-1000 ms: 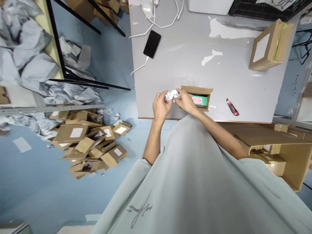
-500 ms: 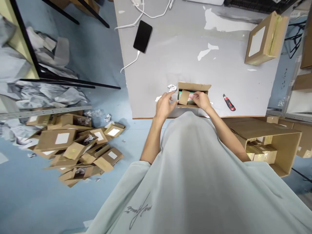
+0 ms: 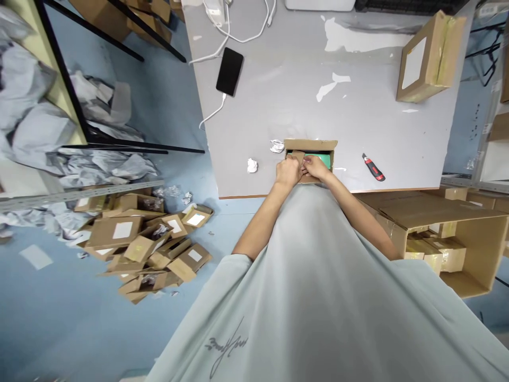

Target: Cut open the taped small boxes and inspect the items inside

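A small open cardboard box [image 3: 314,145] sits near the front edge of the grey table [image 3: 358,127], with a green item [image 3: 323,159] showing inside. My left hand [image 3: 287,172] is closed at the box's left side, gripping a cardboard flap [image 3: 296,156]. My right hand [image 3: 315,167] is pressed against it at the front of the box, fingers curled on the flap or the contents; which one is hidden. Two crumpled white paper wads [image 3: 252,165] [image 3: 277,146] lie just left of the box.
A red utility knife [image 3: 373,168] lies right of the box. A black phone [image 3: 229,71] on a white cable and a larger labelled carton [image 3: 429,57] are farther back. A heap of small cardboard boxes [image 3: 147,241] covers the floor at left; an open carton [image 3: 449,233] stands at right.
The crumpled paper left my hands and now lies on the table left of the box. Both hands moved onto the box and came together at its left front flap.
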`<state>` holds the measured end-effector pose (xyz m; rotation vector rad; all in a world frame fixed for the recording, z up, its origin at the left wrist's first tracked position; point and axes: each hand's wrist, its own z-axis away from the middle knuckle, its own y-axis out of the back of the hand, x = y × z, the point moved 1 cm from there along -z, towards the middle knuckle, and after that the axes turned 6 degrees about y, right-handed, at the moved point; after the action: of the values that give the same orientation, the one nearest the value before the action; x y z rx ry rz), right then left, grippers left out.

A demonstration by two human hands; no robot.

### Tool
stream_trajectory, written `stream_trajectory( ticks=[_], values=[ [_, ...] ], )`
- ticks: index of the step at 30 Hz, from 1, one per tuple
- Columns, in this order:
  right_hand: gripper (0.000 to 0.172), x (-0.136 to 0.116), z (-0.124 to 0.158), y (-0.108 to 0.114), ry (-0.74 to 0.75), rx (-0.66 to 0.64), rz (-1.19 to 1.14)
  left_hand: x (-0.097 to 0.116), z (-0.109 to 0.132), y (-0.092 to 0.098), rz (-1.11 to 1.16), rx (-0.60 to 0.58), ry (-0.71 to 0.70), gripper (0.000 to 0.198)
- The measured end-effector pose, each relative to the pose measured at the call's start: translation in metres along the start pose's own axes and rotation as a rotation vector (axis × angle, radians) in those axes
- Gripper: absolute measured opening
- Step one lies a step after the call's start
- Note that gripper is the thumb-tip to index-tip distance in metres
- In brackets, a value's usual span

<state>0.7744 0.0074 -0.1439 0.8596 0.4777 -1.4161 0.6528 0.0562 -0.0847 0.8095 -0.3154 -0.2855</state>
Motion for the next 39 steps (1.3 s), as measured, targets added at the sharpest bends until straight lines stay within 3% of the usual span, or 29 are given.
stream_trajectory(
  ticks=[3, 5, 8, 10, 14, 17, 21, 23, 26, 33, 39],
  values=[
    [0.022, -0.011, 0.011, 0.009, -0.019, -0.067, -0.076, -0.005, 0.013, 0.007, 0.076, 0.049, 0.012, 0.035],
    [0.027, -0.017, 0.02, 0.022, 0.087, -0.042, 0.031, -0.018, 0.025, 0.014, 0.173, 0.147, 0.049, 0.03],
    [0.031, -0.02, 0.035, 0.042, 0.235, 0.042, 0.308, -0.053, 0.042, 0.022, 0.33, 0.341, 0.147, 0.024],
    [0.033, -0.017, 0.042, 0.051, 0.257, 0.073, 0.46, -0.08, 0.048, 0.022, 0.391, 0.41, 0.243, 0.019],
    [0.038, -0.007, 0.051, 0.052, 0.259, 0.062, 0.655, -0.11, 0.044, 0.011, 0.432, 0.34, 0.374, 0.018],
    [0.039, -0.002, 0.053, 0.051, 0.298, 0.019, 0.783, -0.098, 0.039, 0.002, 0.443, 0.281, 0.316, 0.019],
    [0.037, 0.003, 0.05, 0.057, 0.362, -0.011, 0.92, -0.05, 0.029, 0.002, 0.416, 0.303, -0.013, 0.032],
    [0.037, 0.005, 0.047, 0.061, 0.374, -0.015, 0.978, -0.027, 0.018, 0.002, 0.324, 0.237, -0.144, 0.043],
    [0.042, 0.009, 0.042, 0.064, 0.357, -0.04, 1.039, -0.008, -0.001, -0.005, 0.159, 0.112, -0.194, 0.05],
    [0.049, 0.013, 0.029, 0.064, 0.32, -0.113, 1.136, -0.016, -0.022, -0.025, -0.004, 0.123, -0.161, 0.065],
    [0.051, 0.012, 0.021, 0.06, 0.315, -0.146, 1.231, -0.023, -0.032, -0.033, -0.059, 0.14, -0.198, 0.06]
  ],
)
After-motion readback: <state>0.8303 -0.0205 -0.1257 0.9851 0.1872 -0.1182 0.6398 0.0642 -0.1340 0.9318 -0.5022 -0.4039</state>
